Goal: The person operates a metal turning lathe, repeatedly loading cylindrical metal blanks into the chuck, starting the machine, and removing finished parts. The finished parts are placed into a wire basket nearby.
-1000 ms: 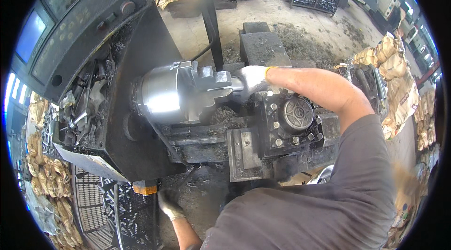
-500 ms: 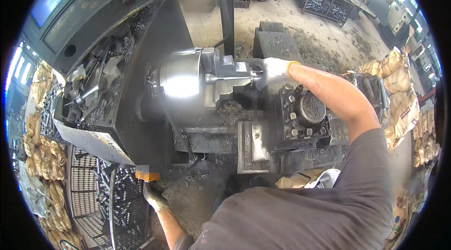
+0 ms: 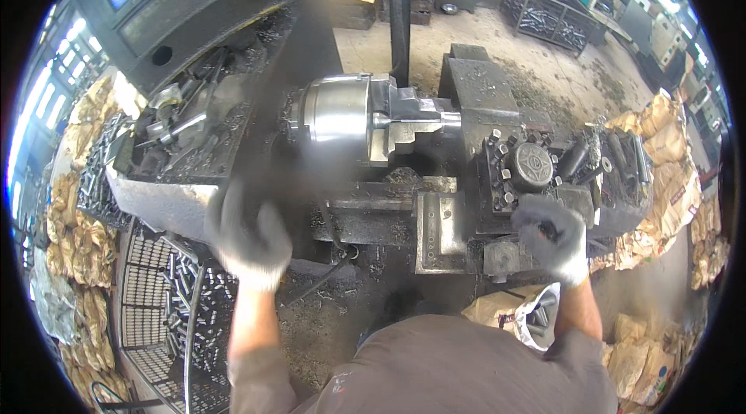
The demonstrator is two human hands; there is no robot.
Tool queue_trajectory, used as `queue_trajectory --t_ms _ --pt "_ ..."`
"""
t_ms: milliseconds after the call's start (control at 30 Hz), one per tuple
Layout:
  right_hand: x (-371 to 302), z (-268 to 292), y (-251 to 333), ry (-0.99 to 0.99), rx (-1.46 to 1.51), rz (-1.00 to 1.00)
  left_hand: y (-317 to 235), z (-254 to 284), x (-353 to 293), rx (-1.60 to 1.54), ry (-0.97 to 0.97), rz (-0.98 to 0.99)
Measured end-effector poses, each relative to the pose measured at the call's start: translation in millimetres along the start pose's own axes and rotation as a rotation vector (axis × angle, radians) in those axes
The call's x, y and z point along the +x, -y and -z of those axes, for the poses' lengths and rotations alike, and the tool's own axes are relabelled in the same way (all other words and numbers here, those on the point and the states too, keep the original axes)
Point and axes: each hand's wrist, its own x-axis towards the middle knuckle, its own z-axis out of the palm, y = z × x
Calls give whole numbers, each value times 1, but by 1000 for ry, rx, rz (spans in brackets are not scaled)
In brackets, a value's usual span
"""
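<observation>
ok so i'm looking down over a lathe here. the shiny chuck (image 3: 342, 122) sits mid-frame with a short metal workpiece (image 3: 423, 120) clamped in its stepped jaws, sticking out to the right toward the tool post (image 3: 530, 169).

my right hand (image 3: 553, 235), in a grey glove, is clenched around something dark low on the carriage (image 3: 443, 227), looks like a handle or lever, but the glove covers it so i can't say exactly which. my left hand (image 3: 247, 231) is gloved too and badly motion-blurred, out in front of the machine bed, left of the carriage. can't tell if it's released or gripping anything.

the workpiece is far from both hands: up and left of the right hand, up and right of the left, well apart from either.

my take on doing this bit well: keep the right hand's grip firm and feed smoothly, keep the loose glove cuffs away from the chuck, and steady the left hand before it goes anywhere near the spindle.

off to the left there's a tray of tools (image 3: 183, 134) and a wire basket of parts (image 3: 167, 297).
</observation>
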Motion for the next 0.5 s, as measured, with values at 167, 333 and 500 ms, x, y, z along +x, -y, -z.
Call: queue_trajectory --t_ms 167,333,500 --pt "-38 -4 -25 -22 55 -157 14 -120 167 171 225 130" --pt "-61 5 -48 50 181 -355 40 -170 251 384 547 251" --pt "-61 -24 -75 185 133 -332 -7 -170 190 168 241 174"
